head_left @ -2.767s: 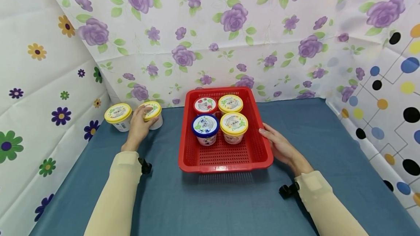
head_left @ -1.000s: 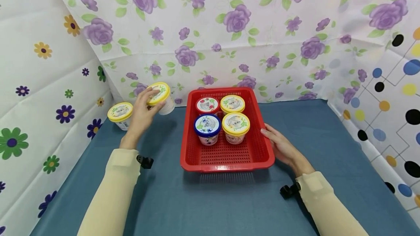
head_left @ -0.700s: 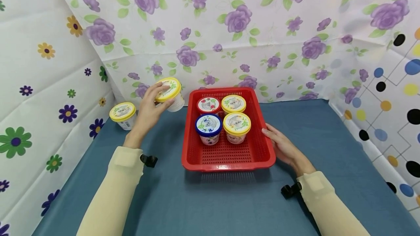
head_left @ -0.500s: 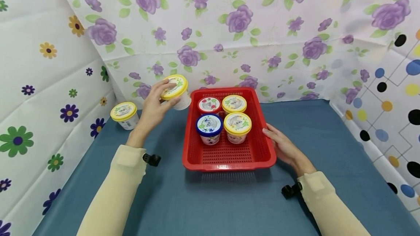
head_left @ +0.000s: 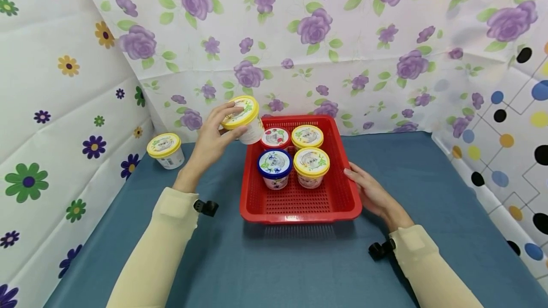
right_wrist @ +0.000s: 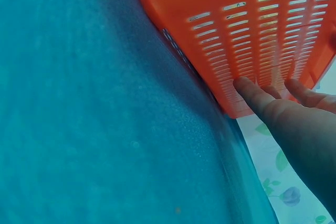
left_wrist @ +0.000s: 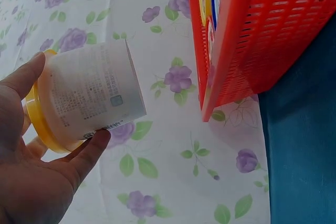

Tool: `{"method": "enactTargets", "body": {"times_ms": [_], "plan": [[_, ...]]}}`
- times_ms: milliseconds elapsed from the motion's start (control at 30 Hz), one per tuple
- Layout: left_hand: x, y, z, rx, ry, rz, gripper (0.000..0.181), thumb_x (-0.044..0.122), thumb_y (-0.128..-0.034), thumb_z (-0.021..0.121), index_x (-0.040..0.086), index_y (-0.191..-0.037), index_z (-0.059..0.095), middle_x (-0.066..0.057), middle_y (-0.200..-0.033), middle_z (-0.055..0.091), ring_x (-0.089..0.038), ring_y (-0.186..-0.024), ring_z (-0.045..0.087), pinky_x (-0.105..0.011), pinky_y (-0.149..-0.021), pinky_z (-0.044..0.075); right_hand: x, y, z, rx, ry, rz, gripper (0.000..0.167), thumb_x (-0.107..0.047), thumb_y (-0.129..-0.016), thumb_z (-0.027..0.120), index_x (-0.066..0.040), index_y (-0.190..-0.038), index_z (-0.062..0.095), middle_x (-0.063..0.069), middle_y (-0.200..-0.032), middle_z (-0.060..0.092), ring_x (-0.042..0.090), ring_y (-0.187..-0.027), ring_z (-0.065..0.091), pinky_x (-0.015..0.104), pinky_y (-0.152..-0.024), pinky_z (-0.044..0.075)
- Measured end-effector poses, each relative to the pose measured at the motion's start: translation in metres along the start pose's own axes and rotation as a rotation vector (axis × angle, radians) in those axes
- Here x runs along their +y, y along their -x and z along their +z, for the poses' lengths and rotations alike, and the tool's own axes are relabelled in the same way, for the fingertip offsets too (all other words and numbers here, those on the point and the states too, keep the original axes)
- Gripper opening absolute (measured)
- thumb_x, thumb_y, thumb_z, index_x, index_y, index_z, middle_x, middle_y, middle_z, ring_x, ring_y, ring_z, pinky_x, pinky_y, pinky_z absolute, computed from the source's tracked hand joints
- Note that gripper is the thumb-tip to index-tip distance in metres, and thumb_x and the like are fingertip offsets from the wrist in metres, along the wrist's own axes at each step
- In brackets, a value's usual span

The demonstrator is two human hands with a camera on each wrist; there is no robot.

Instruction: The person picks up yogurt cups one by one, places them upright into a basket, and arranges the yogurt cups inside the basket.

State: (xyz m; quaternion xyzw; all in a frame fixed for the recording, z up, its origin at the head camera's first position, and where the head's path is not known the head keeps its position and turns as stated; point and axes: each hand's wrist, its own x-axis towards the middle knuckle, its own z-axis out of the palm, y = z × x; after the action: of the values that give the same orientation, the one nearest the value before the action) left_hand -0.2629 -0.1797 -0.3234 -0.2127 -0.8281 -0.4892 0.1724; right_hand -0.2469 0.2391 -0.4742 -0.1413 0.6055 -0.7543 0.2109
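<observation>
Left hand (head_left: 212, 137) curled round a tub (head_left: 250, 122), held tilted in the air near the basket's (head_left: 299, 216) far left corner. Right hand (head_left: 373, 193) open, straight fingers touching the basket's right side. Four cups (head_left: 311, 168) inside (one blue-lidded (head_left: 275, 168)).

Carries on a blue-covered bench (head_left: 282, 265) a red basket (head_left: 295, 203) and, apart at the basket's left, an upright yellow-lidded tub (head_left: 168, 152).
</observation>
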Motion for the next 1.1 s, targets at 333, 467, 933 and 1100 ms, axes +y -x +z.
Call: {"method": "enactTargets", "body": {"times_ms": [333,467,933,1100], "plan": [[0.001,0.001,0.003,-0.035,0.02,0.006,0.047,0.02,-0.098,0.075,0.012,-0.142,0.062,-0.006,-0.16,0.042,-0.026,-0.146,0.041,-0.055,-0.109,0.047,0.0,0.0,0.0,-0.002,-0.002,-0.005,0.058,-0.031,-0.114,0.042,-0.01,-0.164,0.02,0.027,-0.154,0.043,0.024,-0.12,0.066,0.042,-0.094,0.058],[0.004,0.001,0.005,-0.054,0.018,-0.001,0.047,0.023,-0.0982,0.076,0.013,-0.143,0.062,-0.004,-0.161,0.041,-0.026,-0.146,0.041,-0.054,-0.109,0.046,0.0,0.0,0.0,-0.002,0.001,-0.006,0.059,-0.031,-0.114,0.042,-0.01,-0.164,0.02,0.027,-0.153,0.044,0.023,-0.12,0.067,0.042,-0.094,0.058],[0.013,-0.002,0.013,-0.195,0.138,0.046,0.046,0.015,-0.0994,0.073,0.014,-0.144,0.062,-0.001,-0.16,0.042,-0.026,-0.139,0.049,-0.051,-0.11,0.046,-0.001,-0.001,0.001,-0.012,0.003,0.0,0.058,-0.032,-0.114,0.042,-0.011,-0.164,0.02,0.028,-0.155,0.042,0.025,-0.122,0.066,0.042,-0.094,0.058],[0.014,-0.003,0.016,-0.218,0.151,0.042,0.046,0.014,-0.099,0.074,0.014,-0.143,0.063,0.0,-0.159,0.043,-0.024,-0.137,0.051,-0.05,-0.109,0.047,0.0,0.0,0.0,-0.012,0.008,-0.006,0.058,-0.031,-0.114,0.042,-0.01,-0.163,0.02,0.029,-0.155,0.041,0.026,-0.122,0.065,0.042,-0.094,0.058]]}}
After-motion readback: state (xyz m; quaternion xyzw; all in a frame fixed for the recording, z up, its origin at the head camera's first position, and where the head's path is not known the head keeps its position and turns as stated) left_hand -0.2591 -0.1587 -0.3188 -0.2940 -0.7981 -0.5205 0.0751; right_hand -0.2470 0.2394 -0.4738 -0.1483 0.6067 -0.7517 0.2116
